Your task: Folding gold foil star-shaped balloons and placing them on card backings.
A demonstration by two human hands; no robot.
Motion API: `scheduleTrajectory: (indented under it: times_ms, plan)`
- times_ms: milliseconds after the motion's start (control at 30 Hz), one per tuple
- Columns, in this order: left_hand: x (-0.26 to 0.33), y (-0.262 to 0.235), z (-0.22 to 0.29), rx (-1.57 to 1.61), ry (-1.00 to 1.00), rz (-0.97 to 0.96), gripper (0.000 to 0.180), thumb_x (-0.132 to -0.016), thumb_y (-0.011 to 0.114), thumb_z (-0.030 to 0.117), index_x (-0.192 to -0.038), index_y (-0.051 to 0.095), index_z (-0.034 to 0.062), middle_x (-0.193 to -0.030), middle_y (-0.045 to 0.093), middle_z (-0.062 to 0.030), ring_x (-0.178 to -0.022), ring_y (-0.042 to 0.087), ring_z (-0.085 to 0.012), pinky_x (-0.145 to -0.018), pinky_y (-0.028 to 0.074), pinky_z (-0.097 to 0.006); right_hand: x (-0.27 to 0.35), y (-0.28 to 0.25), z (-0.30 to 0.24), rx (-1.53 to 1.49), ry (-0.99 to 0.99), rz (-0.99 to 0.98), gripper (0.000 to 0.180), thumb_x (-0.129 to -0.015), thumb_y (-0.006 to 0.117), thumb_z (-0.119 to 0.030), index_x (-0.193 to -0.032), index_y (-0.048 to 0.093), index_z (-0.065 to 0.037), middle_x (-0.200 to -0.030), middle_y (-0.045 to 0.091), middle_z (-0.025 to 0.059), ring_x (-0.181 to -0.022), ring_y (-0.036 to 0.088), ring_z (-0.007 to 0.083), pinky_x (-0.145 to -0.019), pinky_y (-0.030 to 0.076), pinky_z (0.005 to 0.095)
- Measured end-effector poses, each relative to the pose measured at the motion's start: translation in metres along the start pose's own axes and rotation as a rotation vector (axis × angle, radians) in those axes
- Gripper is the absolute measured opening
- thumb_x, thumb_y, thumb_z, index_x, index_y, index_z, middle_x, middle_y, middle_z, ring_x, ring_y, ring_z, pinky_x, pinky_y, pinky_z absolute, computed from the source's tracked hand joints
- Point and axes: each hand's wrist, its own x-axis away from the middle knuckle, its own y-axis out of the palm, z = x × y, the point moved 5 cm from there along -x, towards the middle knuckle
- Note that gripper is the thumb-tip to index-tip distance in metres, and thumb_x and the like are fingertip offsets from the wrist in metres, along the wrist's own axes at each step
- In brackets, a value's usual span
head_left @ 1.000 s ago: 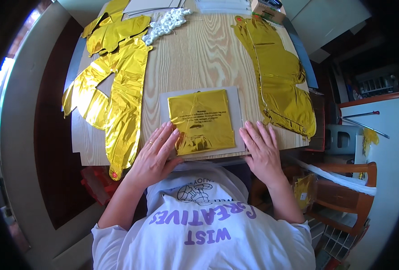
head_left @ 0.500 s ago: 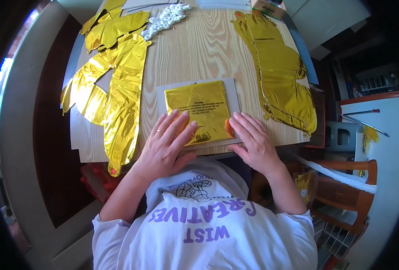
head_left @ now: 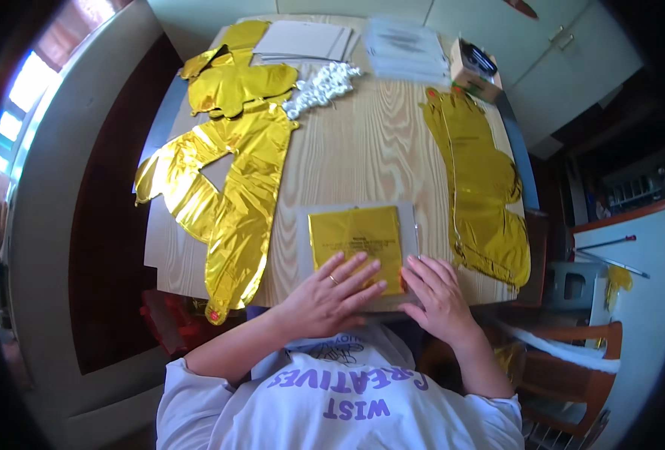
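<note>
A folded gold foil packet [head_left: 356,236] in a clear sleeve lies near the front edge of the wooden table [head_left: 362,150]. My left hand [head_left: 328,296] rests flat on the packet's lower left part, fingers spread, a ring on one finger. My right hand [head_left: 439,296] lies flat beside it at the packet's lower right corner, fingers apart. Neither hand grips anything.
Flat gold foil balloons lie left [head_left: 223,202], far left [head_left: 235,82] and right [head_left: 482,191]. A silvery white bunch [head_left: 321,86], grey cards [head_left: 302,41], a paper stack [head_left: 407,52] and a small box [head_left: 473,69] sit at the far edge. A wooden chair [head_left: 565,360] stands at right.
Both hands slid up from the table's front edge onto the lower part of the packet and came closer together. The view has shifted a little.
</note>
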Motion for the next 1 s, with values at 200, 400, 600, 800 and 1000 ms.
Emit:
scheduleTrajectory:
  times_ms: [200, 400, 600, 800, 1000]
  plan:
    - [0.004, 0.010, -0.007, 0.005, 0.008, -0.090, 0.072, -0.095, 0.059, 0.045, -0.155, 0.035, 0.0136, -0.161, 0.031, -0.0154, -0.150, 0.028, -0.0344, -0.122, 0.018, -0.055, -0.103, -0.060, 0.041, -0.263, -0.011, 0.032, 0.027, -0.084, 0.076, -0.016, -0.107, 0.072, -0.004, -0.104, 0.071, 0.0121, -0.096, 0.068, 0.0270, -0.089, 0.053, 0.0370]
    - [0.002, -0.002, -0.013, 0.196, 0.013, -0.002, 0.065, -0.097, 0.057, 0.043, -0.150, 0.041, 0.0098, -0.159, 0.033, -0.0182, -0.150, 0.026, -0.0373, -0.122, 0.018, -0.054, -0.342, -0.042, 0.083, -0.300, 0.046, 0.120, 0.020, -0.087, 0.069, -0.022, -0.095, 0.073, -0.003, -0.085, 0.072, 0.0147, -0.078, 0.070, 0.0277, -0.073, 0.053, 0.0383]
    - [0.012, -0.004, -0.019, 0.218, 0.058, 0.142, 0.052, -0.097, 0.048, 0.028, -0.145, 0.046, 0.0073, -0.150, 0.044, -0.0167, -0.142, 0.039, -0.0342, -0.120, 0.028, -0.050, -0.507, 0.000, 0.105, 0.076, 0.493, -0.025, 0.040, -0.075, 0.076, -0.029, -0.109, 0.075, -0.008, -0.115, 0.071, 0.0176, -0.107, 0.069, 0.0327, -0.090, 0.055, 0.0393]
    - [0.013, 0.001, -0.018, 0.228, 0.105, 0.152, 0.048, -0.096, 0.046, 0.023, -0.140, 0.048, 0.0045, -0.143, 0.049, -0.0170, -0.139, 0.043, -0.0334, -0.119, 0.030, -0.049, -0.557, 0.055, 0.144, 0.112, 0.579, -0.164, 0.041, -0.073, 0.081, -0.043, -0.087, 0.077, -0.005, -0.087, 0.075, 0.0132, -0.077, 0.070, 0.0266, -0.075, 0.055, 0.0379]
    - [0.013, -0.011, -0.018, 0.208, 0.071, 0.172, 0.045, -0.096, 0.050, 0.027, -0.134, 0.052, 0.0032, -0.135, 0.056, -0.0167, -0.134, 0.047, -0.0336, -0.117, 0.032, -0.050, -0.520, 0.004, 0.117, -0.122, 0.550, 0.001, 0.033, -0.076, 0.081, -0.029, -0.090, 0.074, 0.000, -0.097, 0.075, 0.0172, -0.087, 0.074, 0.0267, -0.074, 0.058, 0.0346]
